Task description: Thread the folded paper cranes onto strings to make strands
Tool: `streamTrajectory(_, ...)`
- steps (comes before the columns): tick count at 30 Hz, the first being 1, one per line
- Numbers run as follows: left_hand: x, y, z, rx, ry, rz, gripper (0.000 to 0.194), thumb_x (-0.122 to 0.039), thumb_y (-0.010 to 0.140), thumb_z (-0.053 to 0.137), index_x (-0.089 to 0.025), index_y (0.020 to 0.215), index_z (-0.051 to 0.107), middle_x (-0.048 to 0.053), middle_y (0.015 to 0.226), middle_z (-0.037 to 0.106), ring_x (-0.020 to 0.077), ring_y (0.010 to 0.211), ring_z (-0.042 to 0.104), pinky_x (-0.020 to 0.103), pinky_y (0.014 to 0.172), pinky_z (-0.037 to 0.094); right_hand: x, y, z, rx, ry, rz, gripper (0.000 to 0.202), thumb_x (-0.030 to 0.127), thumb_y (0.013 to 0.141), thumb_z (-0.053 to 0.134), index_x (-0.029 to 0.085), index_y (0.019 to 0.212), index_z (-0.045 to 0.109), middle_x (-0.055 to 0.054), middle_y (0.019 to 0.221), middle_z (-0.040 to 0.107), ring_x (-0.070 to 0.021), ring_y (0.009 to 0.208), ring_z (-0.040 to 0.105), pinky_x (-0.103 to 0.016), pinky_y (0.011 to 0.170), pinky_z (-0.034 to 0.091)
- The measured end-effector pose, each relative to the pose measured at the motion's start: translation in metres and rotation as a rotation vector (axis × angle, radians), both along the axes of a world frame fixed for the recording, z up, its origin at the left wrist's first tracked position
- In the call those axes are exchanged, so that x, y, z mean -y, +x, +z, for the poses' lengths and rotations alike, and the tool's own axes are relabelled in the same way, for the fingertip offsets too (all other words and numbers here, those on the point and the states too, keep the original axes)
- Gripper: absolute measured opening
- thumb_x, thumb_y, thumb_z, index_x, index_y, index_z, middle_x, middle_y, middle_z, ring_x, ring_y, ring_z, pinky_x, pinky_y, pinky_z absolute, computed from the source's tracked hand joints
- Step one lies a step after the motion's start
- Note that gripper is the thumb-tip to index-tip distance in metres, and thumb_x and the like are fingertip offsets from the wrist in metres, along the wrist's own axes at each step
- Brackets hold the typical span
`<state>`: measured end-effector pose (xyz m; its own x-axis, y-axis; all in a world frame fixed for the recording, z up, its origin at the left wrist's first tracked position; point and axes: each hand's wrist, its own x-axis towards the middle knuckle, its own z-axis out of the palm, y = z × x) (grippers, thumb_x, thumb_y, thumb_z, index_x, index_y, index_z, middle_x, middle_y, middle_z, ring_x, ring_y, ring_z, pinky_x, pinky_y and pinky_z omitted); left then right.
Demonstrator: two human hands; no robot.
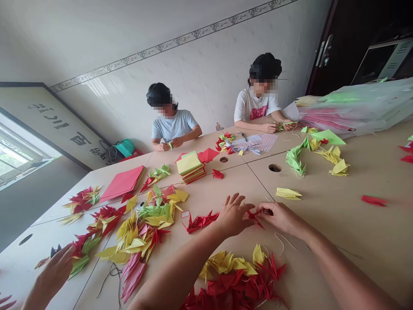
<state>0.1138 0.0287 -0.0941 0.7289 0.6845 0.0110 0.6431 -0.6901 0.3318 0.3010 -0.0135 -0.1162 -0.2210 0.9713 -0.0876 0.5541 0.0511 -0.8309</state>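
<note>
- Two people [172, 122] are sitting across the table [371, 206].
- Two stacks of flat paper [190, 167] are lying there.
- Two round holes [275, 168] are showing.
- Three hands [234, 215] are working nearby.

stack of square coloured paper sheets, yellow on top [190, 167] at 12 o'clock of table centre | flat red paper pile [122, 182] at 10 | string of green folded paper cranes [295, 158] at 2 | single yellow folded paper crane [288, 193] at 3 | round cable hole in beige tabletop [275, 168] at 1 | framed calligraphy panel on wall [61, 125] at 10
</note>
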Motion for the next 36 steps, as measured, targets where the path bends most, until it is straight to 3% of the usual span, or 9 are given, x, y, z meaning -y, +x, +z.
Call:
streamTrajectory(4,-0.002,0.005,-0.003,-0.038,-0.002,-0.027,0.021,-0.032,0.08,0.056,-0.026,0.096,0.066,0.008,0.131,0.048,0.0299,0.132,0.029,0.054,0.108,0.024,0.0,0.0,0.005,0.007,0.028,0.002,0.026,0.039,0.08,0.046,0.019,0.073,0.06,0.003,0.057,0.043,-0.0121,0.056,0.037,-0.023,0.051,0.028)
streamTrajectory(10,-0.004,-0.02,0.007,-0.118,0.039,0.025,0.018,-0.021,0.079,0.053,-0.021,0.088,0.069,0.01,0.127,0.052,0.0316,0.132,0.03,0.056,0.108,0.022,-0.003,0.01,0.002,0.076,0.067,-0.09,0.024,0.039,0.079,0.046,0.019,0.072,0.057,0.003,0.054,0.039,-0.0119,0.053,0.034,-0.023,0.05,0.027)
streamTrajectory(15,-0.002,-0.052,0.011,0.013,0.041,0.034,0.03,-0.035,0.081,0.055,-0.024,0.108,0.062,0.011,0.128,0.051,0.0318,0.129,0.034,0.056,0.106,0.029,-0.006,0.015,-0.009,0.112,0.048,-0.06,0.028,0.043,0.081,0.046,0.018,0.074,0.057,0.003,0.055,0.042,-0.0124,0.054,0.036,-0.023,0.051,0.026)
streamTrajectory(18,0.004,-0.075,0.013,0.163,0.072,0.032,0.042,-0.04,0.081,0.056,-0.023,0.119,0.053,0.012,0.129,0.051,0.0293,0.13,0.034,0.052,0.104,0.035,-0.004,0.015,-0.005,0.109,0.016,-0.042,0.029,0.043,0.08,0.047,0.018,0.074,0.058,0.003,0.056,0.041,-0.0125,0.054,0.036,-0.024,0.051,0.026)
streamTrajectory(23,0.019,-0.122,0.009,0.384,0.169,0.247,0.029,-0.032,0.086,0.05,-0.024,0.113,0.056,0.009,0.119,0.059,0.0228,0.118,0.05,0.042,0.096,0.045,0.012,0.012,0.034,-0.101,0.022,-0.065,0.03,0.046,0.082,0.049,0.017,0.074,0.055,0.003,0.062,0.039,-0.0114,0.059,0.035,-0.024,0.055,0.029)
streamTrajectory(27,0.031,-0.149,-0.011,0.522,0.256,0.402,0.021,-0.031,0.085,0.051,-0.022,0.102,0.059,0.007,0.103,0.064,0.0202,0.1,0.06,0.035,0.084,0.051,0.024,0.004,0.076,-0.287,0.009,-0.068,0.032,0.048,0.082,0.052,0.018,0.074,0.053,0.004,0.062,0.033,-0.0094,0.056,0.027,-0.023,0.051,0.024)
streamTrajectory(31,0.036,-0.156,-0.03,0.62,0.302,0.489,0.022,-0.033,0.083,0.053,-0.019,0.1,0.058,0.007,0.096,0.067,0.0203,0.093,0.063,0.033,0.079,0.053,0.026,0.0,0.112,-0.303,-0.025,0.01,0.032,0.047,0.08,0.057,0.017,0.072,0.053,0.004,0.061,0.033,-0.0086,0.056,0.027,-0.023,0.051,0.024)
streamTrajectory(36,0.034,-0.156,-0.034,0.669,0.205,0.499,0.025,-0.035,0.083,0.052,-0.018,0.099,0.058,0.008,0.09,0.068,0.0189,0.083,0.064,0.031,0.073,0.053,0.012,0.012,0.153,-0.302,-0.035,-0.014,0.032,0.048,0.074,0.063,0.017,0.076,0.056,0.005,0.059,0.036,-0.0067,0.051,0.028,-0.022,0.046,0.022)
